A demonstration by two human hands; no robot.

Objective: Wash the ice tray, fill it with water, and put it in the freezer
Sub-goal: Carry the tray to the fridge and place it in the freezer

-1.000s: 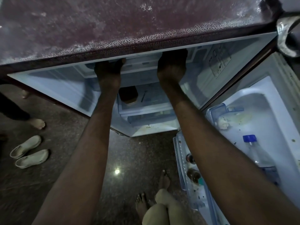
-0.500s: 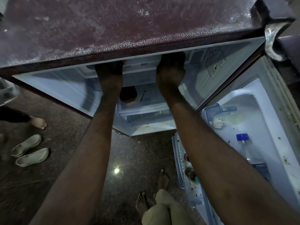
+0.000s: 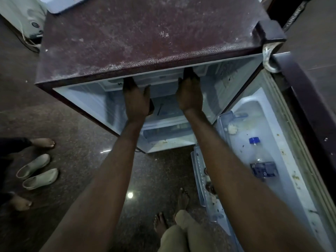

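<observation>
Now: my left hand (image 3: 135,99), right hand (image 3: 190,95) drawn back, fingers straight against freezer (image 3: 161,84); ice tray unseen, likely inside.

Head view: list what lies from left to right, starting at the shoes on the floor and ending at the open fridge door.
Pale shoes → left hand → right hand → blue-capped bottle → fridge door.
</observation>
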